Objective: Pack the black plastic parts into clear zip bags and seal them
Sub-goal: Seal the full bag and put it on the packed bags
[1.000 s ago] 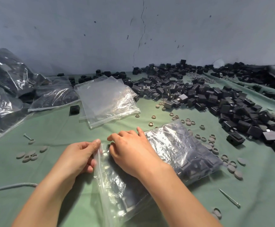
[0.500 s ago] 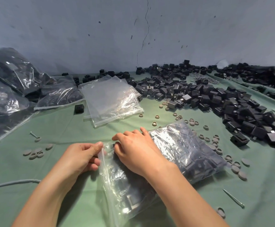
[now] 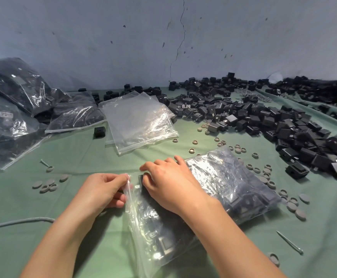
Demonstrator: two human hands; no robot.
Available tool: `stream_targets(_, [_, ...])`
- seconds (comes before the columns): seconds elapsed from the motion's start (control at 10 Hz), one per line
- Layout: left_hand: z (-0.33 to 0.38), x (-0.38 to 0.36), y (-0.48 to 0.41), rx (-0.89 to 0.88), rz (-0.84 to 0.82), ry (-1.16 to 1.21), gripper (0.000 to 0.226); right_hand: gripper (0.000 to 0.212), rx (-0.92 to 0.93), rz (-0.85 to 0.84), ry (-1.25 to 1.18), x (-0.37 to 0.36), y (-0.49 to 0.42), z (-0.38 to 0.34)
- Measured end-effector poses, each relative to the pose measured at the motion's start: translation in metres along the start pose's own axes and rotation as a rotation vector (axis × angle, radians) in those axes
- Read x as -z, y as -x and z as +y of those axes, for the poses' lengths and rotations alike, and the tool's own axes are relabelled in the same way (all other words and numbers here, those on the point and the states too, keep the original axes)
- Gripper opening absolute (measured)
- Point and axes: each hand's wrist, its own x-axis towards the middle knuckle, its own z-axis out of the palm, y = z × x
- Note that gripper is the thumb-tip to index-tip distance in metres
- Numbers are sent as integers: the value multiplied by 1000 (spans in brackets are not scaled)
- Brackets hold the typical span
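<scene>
- A green cloth [image 3: 79,153] covers the work surface to a grey wall; bare room lies at near left.
- Loose black plastic parts [image 3: 263,119] crowd the right.
- The filled zip bag [image 3: 229,183] lies centre, mouth edge leftward.
- The right hand [image 3: 169,185] presses flat on it.
- The left hand [image 3: 101,189] pinches the zip edge.

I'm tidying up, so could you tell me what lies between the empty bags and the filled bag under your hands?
In the head view, only green cloth and a few grey rings lie there.
</scene>
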Motion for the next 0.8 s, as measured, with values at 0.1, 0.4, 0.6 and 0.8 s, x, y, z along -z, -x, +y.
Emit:
stream_targets(0.1, [0, 0, -1, 8, -4, 13, 24, 39, 0, 0, -1, 0, 0, 0])
stream_targets(0.4, [-3, 3, -3, 3, -22, 19, 23, 39, 4, -1, -9, -1, -1, 1])
stream_targets(0.6, [-1, 2, -3, 4, -8, 24, 17, 38, 5, 9, -18, -2, -1, 1])
stream_targets(0.8, [-2, -2, -3, -21, 63, 39, 19, 39, 1, 7, -21, -1, -1, 2])
